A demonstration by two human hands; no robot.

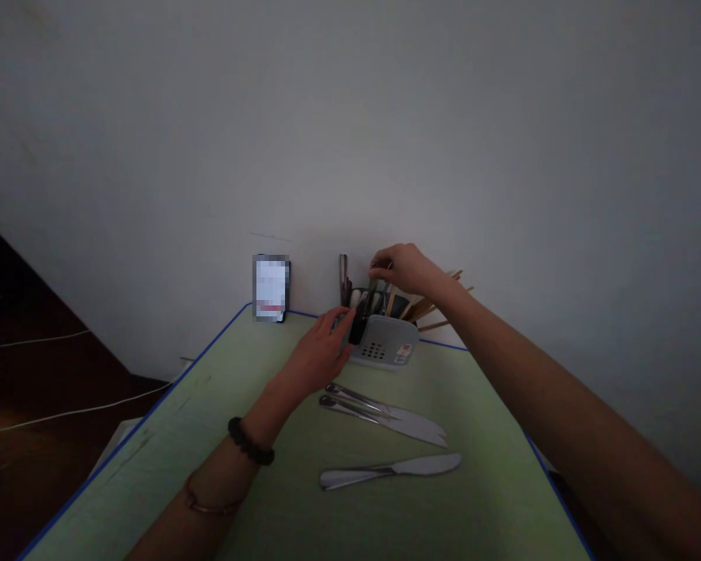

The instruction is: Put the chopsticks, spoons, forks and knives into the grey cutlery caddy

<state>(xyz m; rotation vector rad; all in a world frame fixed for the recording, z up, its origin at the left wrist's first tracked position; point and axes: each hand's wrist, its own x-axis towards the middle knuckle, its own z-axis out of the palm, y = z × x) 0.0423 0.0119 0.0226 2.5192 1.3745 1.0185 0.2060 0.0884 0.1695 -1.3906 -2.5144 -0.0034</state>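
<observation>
A grey cutlery holder point(390, 340) with a pierced front stands against the wall at the table's back edge. My left hand point(318, 354) is at its left side, thumb toward the front and fingers at the rim, closed on that side. Above the holder, my right hand point(406, 267) pinches the top of an upright piece of cutlery point(373, 286); its lower end is hidden inside. Two table knives point(379, 413) lie overlapping in front of the holder. Nearer to me lies another table knife point(391, 471), its blade pointing right.
Wooden chopsticks point(429, 308) lean out of the holder's right side, and a metal handle point(343, 273) rises at its left. A phone point(271, 288) with a lit screen leans on the wall. The green table point(210, 421) has a blue edge. White cables point(82, 417) run at left.
</observation>
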